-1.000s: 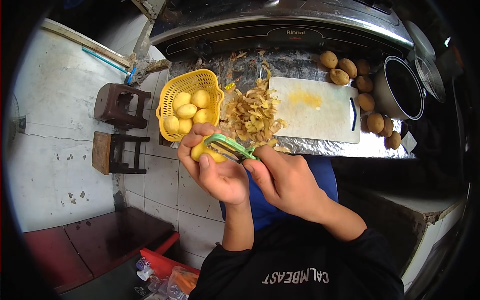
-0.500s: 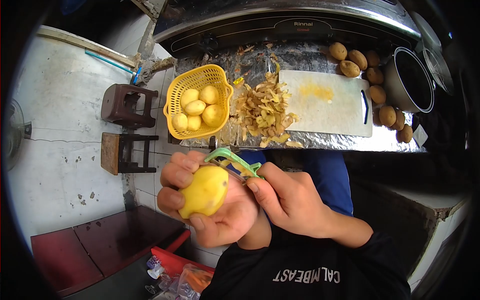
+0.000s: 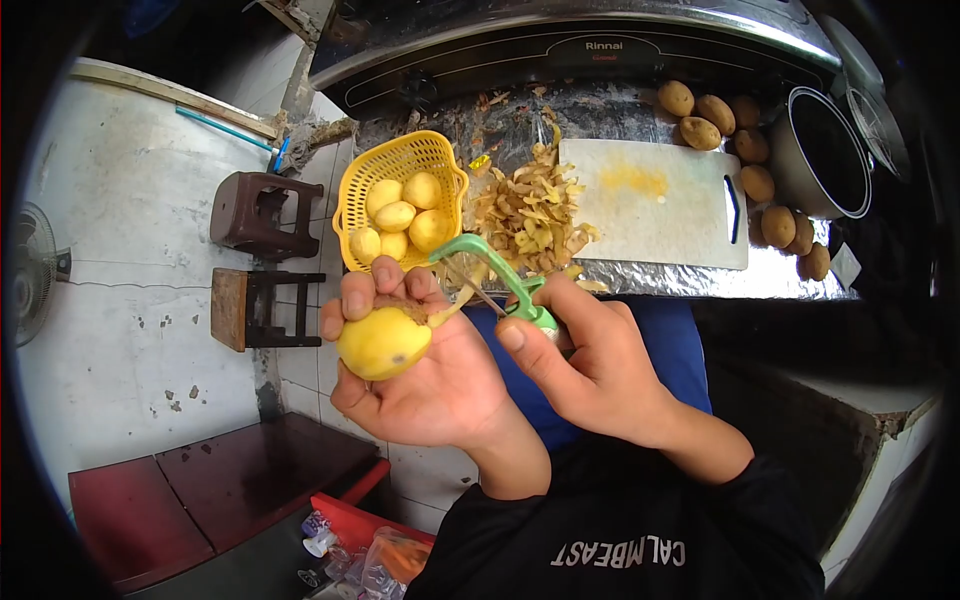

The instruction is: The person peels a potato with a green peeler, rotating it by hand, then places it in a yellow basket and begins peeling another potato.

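My left hand (image 3: pixel 440 385) is closed around a potato (image 3: pixel 382 345), palm up. Most of the potato is bare yellow with a dark spot, while brown skin remains at its upper end. A strip of peel (image 3: pixel 462 298) hangs between that end and the blade of a green peeler (image 3: pixel 500 275). My right hand (image 3: pixel 595 365) grips the peeler's handle, with the blade a little apart from the potato. Beyond my left hand is a yellow basket (image 3: pixel 350 190) with several peeled potatoes (image 3: pixel 395 215). A heap of peelings (image 3: pixel 530 215) lies beside it.
A white cutting board (image 3: pixel 660 225) lies right of the peelings. Several unpeeled potatoes (image 3: pixel 778 227) sit around a grey pot (image 3: pixel 805 165) at the right. A stove (image 3: pixel 590 65) stands behind. Two stools (image 3: pixel 250 215) and a dark red table (image 3: pixel 250 480) are at the left.
The peeler has moved off the potato, drawing a strip of peel with it. My left hand has shifted left and turned the potato, so brown skin now shows.
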The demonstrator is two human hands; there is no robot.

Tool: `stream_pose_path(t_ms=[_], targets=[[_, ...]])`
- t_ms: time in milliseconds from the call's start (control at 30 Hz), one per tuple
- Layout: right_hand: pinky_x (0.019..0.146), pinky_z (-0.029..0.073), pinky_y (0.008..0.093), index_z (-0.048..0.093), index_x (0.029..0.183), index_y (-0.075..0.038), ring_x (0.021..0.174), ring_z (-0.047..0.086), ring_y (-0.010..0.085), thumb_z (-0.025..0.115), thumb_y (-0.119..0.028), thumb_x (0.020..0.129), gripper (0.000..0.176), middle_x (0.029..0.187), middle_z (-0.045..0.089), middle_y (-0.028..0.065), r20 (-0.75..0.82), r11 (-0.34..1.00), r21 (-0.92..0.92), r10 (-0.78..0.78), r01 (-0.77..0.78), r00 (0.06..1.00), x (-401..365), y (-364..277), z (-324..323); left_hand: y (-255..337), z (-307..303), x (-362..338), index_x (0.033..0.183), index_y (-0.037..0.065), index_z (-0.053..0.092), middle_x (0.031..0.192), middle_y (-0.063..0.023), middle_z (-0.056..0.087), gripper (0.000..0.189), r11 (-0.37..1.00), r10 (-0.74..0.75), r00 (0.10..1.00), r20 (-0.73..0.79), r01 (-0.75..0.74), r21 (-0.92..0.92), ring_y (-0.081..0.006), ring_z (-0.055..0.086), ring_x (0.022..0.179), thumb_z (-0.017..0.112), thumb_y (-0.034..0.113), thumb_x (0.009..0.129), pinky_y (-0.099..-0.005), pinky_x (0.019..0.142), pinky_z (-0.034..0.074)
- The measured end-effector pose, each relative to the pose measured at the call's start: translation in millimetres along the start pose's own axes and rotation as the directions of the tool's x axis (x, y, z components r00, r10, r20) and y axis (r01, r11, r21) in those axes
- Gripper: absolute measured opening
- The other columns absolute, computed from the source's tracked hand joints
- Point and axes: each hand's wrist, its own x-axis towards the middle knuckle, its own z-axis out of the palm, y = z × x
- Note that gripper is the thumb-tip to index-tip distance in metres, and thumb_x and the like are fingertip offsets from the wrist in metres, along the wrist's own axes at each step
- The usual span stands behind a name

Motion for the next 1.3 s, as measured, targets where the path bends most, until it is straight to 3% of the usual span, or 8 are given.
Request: stream_pose_path(t_ms=[100, 267, 400, 667, 867, 1033, 1133, 1300], targets=[[0.05, 0.048, 0.0339, 0.059, 0.098, 0.0, 0.052, 0.062, 0.0309, 0.07, -0.029, 0.085, 0.034, 0.063, 0.059, 0.0169, -0.107, 0.964, 0.146, -0.208, 0.222, 0.972, 10.6, 2.3, 7.3, -7.2, 2.2, -4.6, 0.104, 0.012, 0.049, 0.102, -0.0063, 0.05, 0.022, 1.0, 0.005, 0.998, -0.058, -0.005, 0.008, -0.0262, 0.043, 0.11, 0.048, 0.022, 0.084, -0.0416, 0.094, 0.037], [0.049, 0.046, 0.0361, 0.059, 0.092, 0.001, 0.054, 0.062, 0.0314, 0.068, -0.022, 0.086, 0.026, 0.061, 0.058, 0.0176, -0.001, 0.995, 0.048, -0.09, 0.089, 0.996, 21.4, -5.6, 2.9, -17.2, -0.5, -9.2, 0.106, 0.013, 0.05, 0.107, -0.0069, 0.053, 0.023, 0.97, -0.097, 0.995, -0.014, 0.091, -0.226, -0.0281, 0.044, 0.113, 0.047, 0.027, 0.088, -0.0439, 0.102, 0.037], [0.047, 0.044, 0.0356, 0.058, 0.084, -0.001, 0.049, 0.06, 0.0305, 0.067, -0.019, 0.086, 0.021, 0.056, 0.055, 0.0159, -0.121, 0.978, 0.01, -0.204, 0.206, 0.972, 25.8, 1.7, -0.4, -19.8, -3.6, -12.6, 0.119, 0.009, 0.052, 0.123, -0.0132, 0.057, 0.046, 0.988, -0.134, 0.975, -0.179, 0.146, 0.057, -0.0265, 0.051, 0.114, 0.035, 0.043, 0.094, -0.0394, 0.099, 0.04], [0.046, 0.044, 0.0309, 0.063, 0.084, 0.001, 0.047, 0.06, 0.0236, 0.066, -0.02, 0.087, 0.021, 0.058, 0.06, 0.0141, 0.008, 0.987, -0.13, -0.098, 0.099, 0.995, 43.7, -5.2, -35.4, -0.7, -27.5, -17.2, 0.128, -0.003, 0.047, 0.111, -0.0208, 0.058, 0.055, 0.733, -0.68, 0.726, -0.108, 0.671, -0.111, -0.0215, 0.054, 0.064, 0.033, 0.038, 0.094, -0.0262, 0.046, 0.04], [0.051, 0.046, 0.0324, 0.064, 0.088, 0.003, 0.054, 0.062, 0.0268, 0.067, -0.014, 0.084, 0.018, 0.066, 0.065, 0.0142, -0.005, 1.0, -0.012, 0.01, -0.01, 1.0, 44.7, -13.0, -44.1, 0.7, -26.7, -16.0, 0.124, -0.002, 0.049, 0.112, -0.0211, 0.054, 0.044, 0.723, -0.688, 0.693, -0.215, 0.63, -0.284, -0.0204, 0.048, 0.063, 0.036, 0.029, 0.095, -0.0284, 0.052, 0.04], [0.061, 0.05, 0.0403, 0.061, 0.102, 0.006, 0.068, 0.063, 0.0389, 0.067, -0.005, 0.076, 0.029, 0.076, 0.065, 0.0191, -0.044, 0.675, -0.52, -0.632, 0.523, 0.773, 74.6, 36.8, -41.6, -1.9, -28.9, -12.1, 0.125, -0.002, 0.046, 0.115, -0.0216, 0.052, 0.042, 0.801, -0.59, 0.785, -0.189, 0.599, -0.01, -0.0198, 0.048, 0.069, 0.041, 0.026, 0.093, -0.0289, 0.057, 0.038], [0.055, 0.045, 0.0395, 0.06, 0.106, 0.004, 0.057, 0.06, 0.0332, 0.066, -0.015, 0.087, 0.028, 0.069, 0.062, 0.018, -0.011, 0.802, -0.476, -0.416, 0.361, 0.909, 64.0, 27.4, -46.4, -8.7, -22.5, -13.9, 0.127, -0.003, 0.045, 0.118, -0.0227, 0.053, 0.045, 0.79, -0.354, 0.897, -0.265, 0.438, 0.428, -0.0203, 0.05, 0.073, 0.043, 0.025, 0.092, -0.0293, 0.06, 0.039], [0.051, 0.045, 0.0448, 0.053, 0.086, 0.0, 0.055, 0.058, 0.0402, 0.059, -0.019, 0.092, 0.021, 0.064, 0.06, 0.019, 0.113, 0.883, -0.431, -0.152, 0.187, 0.982, 38.6, 10.9, -40.8, -17.4, -23.4, -13.6, 0.138, -0.011, 0.034, 0.136, -0.0263, 0.046, 0.053, 0.789, -0.268, 0.941, -0.204, 0.336, 0.514, -0.0317, 0.048, 0.126, 0.035, 0.019, 0.094, -0.0409, 0.103, 0.041]])
